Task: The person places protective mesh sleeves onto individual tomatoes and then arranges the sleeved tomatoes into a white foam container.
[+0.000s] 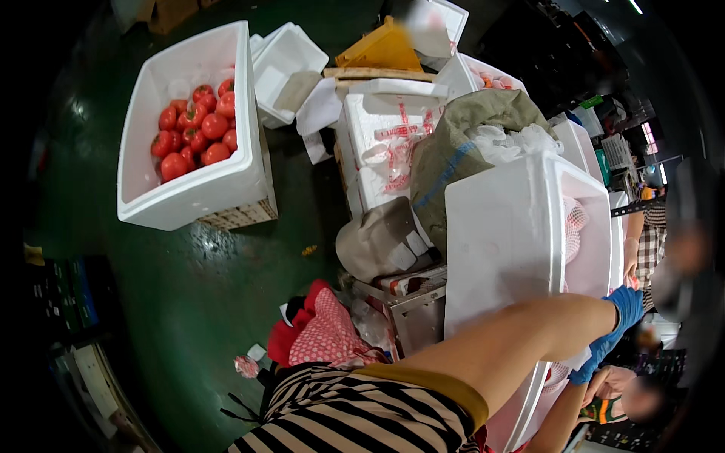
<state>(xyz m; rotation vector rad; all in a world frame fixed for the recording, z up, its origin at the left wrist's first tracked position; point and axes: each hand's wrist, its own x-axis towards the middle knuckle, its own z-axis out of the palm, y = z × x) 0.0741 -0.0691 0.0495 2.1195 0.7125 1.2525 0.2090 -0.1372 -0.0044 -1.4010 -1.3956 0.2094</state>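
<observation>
At the right, my left hand (626,306), in a blue glove, reaches over white foam boxes; its fingers are largely hidden. Just below it in the picture is my right hand (592,359), also blue-gloved, beside a piece of white material (576,362). Whether either hand holds something is not clear. Under my forearms, a white foam box (524,405) contains netted produce (557,376). Another upright foam box (498,238) has white netting (575,221) inside. Far from my hands, a large foam box (187,198) holds red tomatoes (195,116).
A green woven sack (447,164) with white netting stands behind taped foam boxes (365,136). Nearer are a metal-framed stand (419,317) and pink patterned cloth (325,334). A person in checked clothing (651,243) is at the right, with another person's hand (603,385) near my gloves.
</observation>
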